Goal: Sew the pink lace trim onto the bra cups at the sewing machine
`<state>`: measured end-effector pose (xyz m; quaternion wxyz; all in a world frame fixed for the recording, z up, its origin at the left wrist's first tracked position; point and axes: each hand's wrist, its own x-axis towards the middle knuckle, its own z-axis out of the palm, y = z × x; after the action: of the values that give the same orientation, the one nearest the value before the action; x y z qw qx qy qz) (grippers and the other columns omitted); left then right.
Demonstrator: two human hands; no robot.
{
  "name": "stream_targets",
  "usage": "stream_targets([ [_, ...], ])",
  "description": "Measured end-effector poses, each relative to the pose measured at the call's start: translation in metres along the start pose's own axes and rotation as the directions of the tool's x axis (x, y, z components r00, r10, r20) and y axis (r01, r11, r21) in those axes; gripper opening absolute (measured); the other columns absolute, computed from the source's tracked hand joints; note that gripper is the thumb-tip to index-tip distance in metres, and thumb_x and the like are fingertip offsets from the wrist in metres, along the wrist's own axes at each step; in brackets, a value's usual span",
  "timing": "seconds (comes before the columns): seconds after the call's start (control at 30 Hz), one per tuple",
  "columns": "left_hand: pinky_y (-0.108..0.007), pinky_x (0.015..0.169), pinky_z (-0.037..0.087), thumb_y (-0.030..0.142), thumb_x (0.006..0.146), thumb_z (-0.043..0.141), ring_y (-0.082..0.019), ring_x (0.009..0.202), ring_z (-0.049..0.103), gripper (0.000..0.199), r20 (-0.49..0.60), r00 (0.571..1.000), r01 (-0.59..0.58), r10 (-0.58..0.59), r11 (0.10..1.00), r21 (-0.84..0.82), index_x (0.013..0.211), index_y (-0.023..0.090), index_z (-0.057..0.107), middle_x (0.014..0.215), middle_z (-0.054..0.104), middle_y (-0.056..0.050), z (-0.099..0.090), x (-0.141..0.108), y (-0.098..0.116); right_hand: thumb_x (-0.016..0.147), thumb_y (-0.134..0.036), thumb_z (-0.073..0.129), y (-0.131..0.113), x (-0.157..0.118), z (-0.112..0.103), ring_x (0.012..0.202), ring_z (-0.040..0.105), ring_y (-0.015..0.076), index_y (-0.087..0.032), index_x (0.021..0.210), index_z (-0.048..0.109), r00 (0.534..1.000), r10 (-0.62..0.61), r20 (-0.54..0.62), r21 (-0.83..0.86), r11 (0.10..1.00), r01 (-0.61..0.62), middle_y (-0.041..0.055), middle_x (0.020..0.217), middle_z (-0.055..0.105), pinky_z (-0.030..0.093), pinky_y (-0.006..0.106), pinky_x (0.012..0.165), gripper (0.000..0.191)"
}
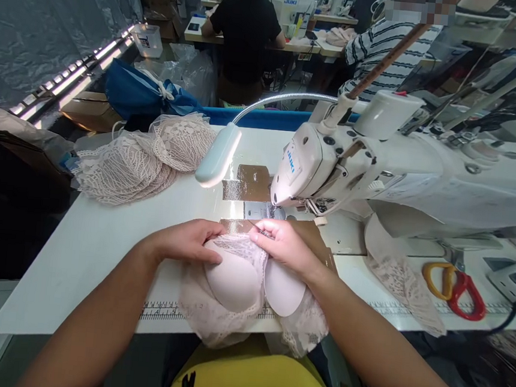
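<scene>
A pale pink lace bra (235, 279) with smooth moulded cups lies at the table's front edge, its lace hanging over the edge. My left hand (195, 240) pinches its upper left edge between thumb and fingers. At the upper middle of the piece, my right hand (276, 240) is closed on the lace edge, and a thin dark tool, partly hidden, shows at its fingers. Just beyond both hands is the needle area of a white sewing machine (306, 161).
Stacked lace cups (129, 161) lie at the back left. A lamp head (219, 154) hangs above the table (98, 264). At right are a lace strip (401, 284) and red-and-yellow scissors (466, 296). Two people sit at machines beyond.
</scene>
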<state>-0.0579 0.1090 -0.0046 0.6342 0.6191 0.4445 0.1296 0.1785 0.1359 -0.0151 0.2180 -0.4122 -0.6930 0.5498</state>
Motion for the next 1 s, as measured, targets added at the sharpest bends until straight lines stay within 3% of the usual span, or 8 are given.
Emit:
stream_targets([
  [0.17, -0.023, 0.06, 0.039, 0.032, 0.075, 0.066, -0.015, 0.068, 0.053, 0.019, -0.171, 0.985, 0.044, -0.025, 0.993, 0.108, 0.087, 0.017, 0.067, 0.075, 0.06, 0.0, -0.014, -0.016, 0.001, 0.087, -0.043, 0.057, -0.001, -0.002, -0.003, 0.055, 0.042, 0.0098, -0.018, 0.068, 0.052, 0.956, 0.036, 0.291, 0.01, 0.999, -0.041, -0.0038, 0.061, 0.047, 0.035, 0.024, 0.051, 0.032],
  [0.3, -0.024, 0.067, 0.041, 0.033, 0.081, 0.062, -0.015, 0.073, 0.053, 0.018, -0.206, 0.973, -0.09, 0.107, 0.992, 0.094, 0.087, 0.017, 0.066, 0.08, 0.06, -0.001, -0.004, -0.011, 0.007, 0.089, -0.049, 0.053, -0.001, -0.001, 0.007, 0.056, 0.041, 0.0101, -0.019, 0.078, 0.053, 0.989, 0.019, 0.15, 0.125, 0.991, -0.038, -0.0037, 0.064, 0.046, 0.035, 0.023, 0.049, 0.032],
  [0.4, -0.026, 0.072, 0.044, 0.034, 0.082, 0.062, -0.018, 0.081, 0.057, 0.021, -0.217, 0.963, -0.147, 0.159, 0.987, 0.068, 0.095, 0.018, 0.066, 0.089, 0.064, -0.004, 0.008, -0.004, 0.007, 0.084, -0.046, 0.061, 0.0, -0.001, 0.012, 0.061, 0.042, 0.0105, -0.018, 0.075, 0.053, 0.995, -0.041, 0.093, 0.073, 0.997, 0.034, -0.003, 0.069, 0.047, 0.035, 0.023, 0.052, 0.031],
  [0.53, -0.027, 0.078, 0.047, 0.033, 0.077, 0.068, -0.021, 0.091, 0.06, 0.03, -0.262, 0.953, -0.155, 0.15, 0.988, -0.001, 0.104, 0.02, 0.066, 0.101, 0.066, -0.005, 0.018, 0.005, 0.004, 0.086, -0.044, 0.057, 0.0, -0.001, 0.011, 0.061, 0.044, 0.0113, -0.017, 0.073, 0.054, 0.995, -0.082, 0.059, 0.048, 0.996, 0.079, -0.0022, 0.067, 0.048, 0.035, 0.023, 0.053, 0.03],
  [0.73, -0.024, 0.068, 0.046, 0.036, 0.079, 0.068, -0.018, 0.08, 0.059, 0.021, -0.248, 0.963, -0.136, 0.101, 0.983, -0.127, 0.084, 0.016, 0.066, 0.087, 0.065, -0.003, 0.025, 0.013, -0.001, 0.087, -0.039, 0.058, 0.001, -0.002, 0.01, 0.059, 0.046, 0.0109, -0.017, 0.076, 0.059, 0.994, -0.099, 0.04, 0.074, 0.993, 0.096, -0.0019, 0.067, 0.051, 0.038, 0.023, 0.052, 0.025],
  [0.83, -0.023, 0.065, 0.045, 0.035, 0.08, 0.067, -0.016, 0.076, 0.059, 0.021, -0.241, 0.967, -0.129, 0.082, 0.974, -0.186, 0.086, 0.015, 0.067, 0.083, 0.065, -0.003, 0.025, 0.013, -0.001, 0.088, -0.037, 0.058, 0.004, -0.002, 0.009, 0.075, 0.057, 0.0144, -0.018, 0.095, 0.063, 0.993, -0.113, 0.027, 0.101, 0.989, 0.11, 0.0022, 0.086, 0.062, 0.047, 0.025, 0.065, 0.021],
  [0.9, -0.026, 0.07, 0.048, 0.033, 0.081, 0.067, -0.019, 0.082, 0.062, 0.022, -0.225, 0.971, -0.132, 0.083, 0.968, -0.212, 0.094, 0.015, 0.07, 0.09, 0.068, -0.005, 0.025, 0.011, 0.0, 0.089, -0.039, 0.057, 0.007, -0.002, 0.005, 0.089, 0.06, 0.0169, -0.019, 0.113, 0.06, 0.991, -0.136, -0.009, 0.104, 0.985, 0.137, 0.0047, 0.099, 0.064, 0.049, 0.029, 0.078, 0.031],
  [1.0, -0.03, 0.077, 0.05, 0.034, 0.081, 0.067, -0.022, 0.089, 0.064, 0.029, -0.218, 0.973, -0.123, 0.07, 0.962, -0.242, 0.103, 0.016, 0.071, 0.099, 0.071, -0.008, 0.024, 0.01, 0.002, 0.093, -0.043, 0.049, 0.01, -0.003, -0.004, 0.09, 0.062, 0.018, -0.019, 0.123, 0.056, 0.987, -0.156, -0.029, 0.063, 0.985, 0.158, 0.0059, 0.097, 0.066, 0.049, 0.034, 0.084, 0.039],
])
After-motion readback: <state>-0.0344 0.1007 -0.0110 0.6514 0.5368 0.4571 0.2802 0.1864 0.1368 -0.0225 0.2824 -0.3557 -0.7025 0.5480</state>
